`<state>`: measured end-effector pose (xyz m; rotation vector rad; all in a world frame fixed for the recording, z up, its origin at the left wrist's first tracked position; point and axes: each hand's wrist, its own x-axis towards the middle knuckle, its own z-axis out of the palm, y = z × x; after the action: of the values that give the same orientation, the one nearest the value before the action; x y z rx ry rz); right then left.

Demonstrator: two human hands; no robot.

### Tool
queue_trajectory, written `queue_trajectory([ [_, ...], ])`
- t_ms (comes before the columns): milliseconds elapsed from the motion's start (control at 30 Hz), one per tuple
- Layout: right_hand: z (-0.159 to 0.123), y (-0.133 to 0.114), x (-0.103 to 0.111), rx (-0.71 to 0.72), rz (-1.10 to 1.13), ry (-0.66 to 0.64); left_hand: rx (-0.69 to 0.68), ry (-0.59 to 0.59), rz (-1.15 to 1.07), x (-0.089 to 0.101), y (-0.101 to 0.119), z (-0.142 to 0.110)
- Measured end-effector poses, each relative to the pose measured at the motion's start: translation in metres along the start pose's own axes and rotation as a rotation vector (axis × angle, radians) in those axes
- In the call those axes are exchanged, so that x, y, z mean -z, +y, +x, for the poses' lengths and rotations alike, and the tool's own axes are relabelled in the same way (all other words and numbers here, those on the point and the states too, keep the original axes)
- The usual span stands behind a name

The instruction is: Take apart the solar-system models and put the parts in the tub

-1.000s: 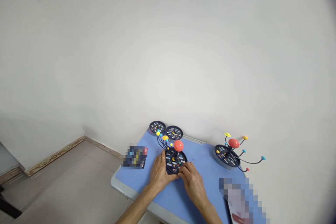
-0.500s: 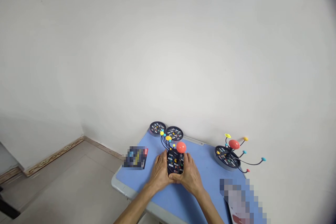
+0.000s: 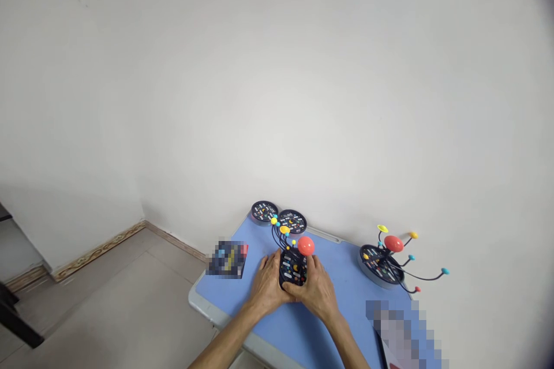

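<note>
A solar system model (image 3: 291, 265) with a round black base stands near the middle of the table, between my two hands. A red ball (image 3: 306, 245) tops its post, and several small yellow, orange and blue balls on curved black arms fan out to its far left. My left hand (image 3: 267, 283) wraps the left side of the base. On the right side my right hand (image 3: 318, 288) grips the base, its thumb lying across the near rim. The hands cover the lower sides of the base.
A second solar system model (image 3: 381, 266) with spread arms stands at the table's right edge. Two round printed bases (image 3: 265, 211) (image 3: 292, 221) sit at the back by the wall. A blurred dark card or box (image 3: 227, 259) lies at left, a blurred flat item (image 3: 396, 328) at front right.
My right hand has gone from fingering the near right edge of the base to gripping its right side. My left hand keeps its hold. The view has shifted slightly.
</note>
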<state>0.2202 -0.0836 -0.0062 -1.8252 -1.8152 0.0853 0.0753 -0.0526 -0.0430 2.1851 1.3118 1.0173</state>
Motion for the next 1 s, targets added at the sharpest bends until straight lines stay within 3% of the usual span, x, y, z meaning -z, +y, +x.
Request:
queue_trajectory([
  [367,0.001,0.006,-0.002,0.02,0.115,0.022,0.055,-0.004,-0.007,-0.002,-0.002,-0.001],
  [667,0.002,0.011,-0.002,0.043,0.234,0.043,0.019,0.0,-0.039,0.003,0.001,-0.001],
  [1000,0.0,0.023,-0.021,0.028,0.162,0.114,-0.012,0.031,0.007,-0.001,-0.002,-0.002],
])
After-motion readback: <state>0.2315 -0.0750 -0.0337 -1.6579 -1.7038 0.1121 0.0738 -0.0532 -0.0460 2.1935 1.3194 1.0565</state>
